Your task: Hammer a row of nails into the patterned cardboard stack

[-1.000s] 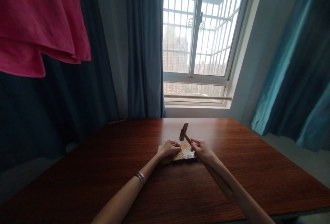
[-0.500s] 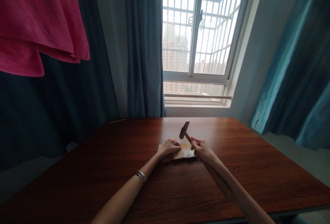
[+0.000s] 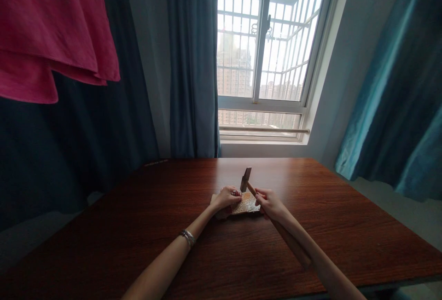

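Observation:
My right hand [image 3: 271,204] is closed round the wooden handle of a hammer [image 3: 246,180]. The dark metal head hangs just over the fingertips of my left hand [image 3: 226,198]. Those left fingers are pinched together on what looks like a thin upright nail [image 3: 241,193], mostly hidden by the fingers and the hammer head. Under both hands lies a small pale board [image 3: 246,204] dotted with holes, with an orange patch and a shiny whitish patch on its right part. My left hand rests on the board's left side and hides it there.
The board lies on a wide brown wooden table [image 3: 179,254]. Behind the table are a barred window [image 3: 238,79] and blue curtains [image 3: 193,70]. A pink cloth [image 3: 58,28] hangs at the upper left.
The hammer head has come down and slightly left, closer to my left fingertips. My right hand has shifted slightly with it, while my left hand stays in place.

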Motion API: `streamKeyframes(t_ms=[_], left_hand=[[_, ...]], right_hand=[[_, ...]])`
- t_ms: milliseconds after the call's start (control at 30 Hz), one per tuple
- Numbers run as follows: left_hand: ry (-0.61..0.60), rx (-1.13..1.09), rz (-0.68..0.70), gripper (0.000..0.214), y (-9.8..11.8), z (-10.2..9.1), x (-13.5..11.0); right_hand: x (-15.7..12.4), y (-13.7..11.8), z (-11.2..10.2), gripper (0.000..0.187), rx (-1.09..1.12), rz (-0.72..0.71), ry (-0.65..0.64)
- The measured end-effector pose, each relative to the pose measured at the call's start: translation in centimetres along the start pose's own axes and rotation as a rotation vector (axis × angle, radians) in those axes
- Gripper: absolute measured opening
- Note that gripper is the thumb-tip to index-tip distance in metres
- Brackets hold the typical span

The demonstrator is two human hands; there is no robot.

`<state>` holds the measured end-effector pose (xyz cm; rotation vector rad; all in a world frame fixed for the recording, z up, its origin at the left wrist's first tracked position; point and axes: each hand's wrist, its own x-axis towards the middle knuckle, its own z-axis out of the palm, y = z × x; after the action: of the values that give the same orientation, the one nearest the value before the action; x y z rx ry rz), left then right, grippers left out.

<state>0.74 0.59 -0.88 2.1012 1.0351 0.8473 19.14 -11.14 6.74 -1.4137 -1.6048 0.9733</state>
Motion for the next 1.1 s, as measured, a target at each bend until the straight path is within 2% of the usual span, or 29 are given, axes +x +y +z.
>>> streamKeyframes(t_ms=[133, 333, 500, 733, 933, 1100], left_hand=[[0.001, 0.014, -0.008, 0.022, 0.3, -0.1, 0.0], [0.020, 0.062, -0.036, 0.023, 0.6, -0.3, -0.3], [0.004, 0.041, -0.022, 0.029, 0.1, -0.2, -0.1], [-0.010, -0.078, 0.002, 0.041, -0.3, -0.4, 0.4], [0.088, -0.129, 0.022, 0.040, 1.4, -1.9, 0.1], [0.287, -0.259, 0.009, 0.038, 1.8, -4.2, 0.4]], right_hand=[[-0.3, 0.1, -0.1, 0.044, 0.233, 0.008, 0.051], [0.6, 1.8, 0.4, 0.060, 0.573, 0.007, 0.252], [2.1, 4.4, 1.0, 0.062, 0.667, 0.016, 0.340], [3.1, 6.8, 1.4, 0.059, 0.735, 0.035, 0.350], [3.2, 7.6, 1.2, 0.051, 0.775, 0.054, 0.364], [2.8, 7.6, 0.9, 0.044, 0.791, 0.063, 0.376]])
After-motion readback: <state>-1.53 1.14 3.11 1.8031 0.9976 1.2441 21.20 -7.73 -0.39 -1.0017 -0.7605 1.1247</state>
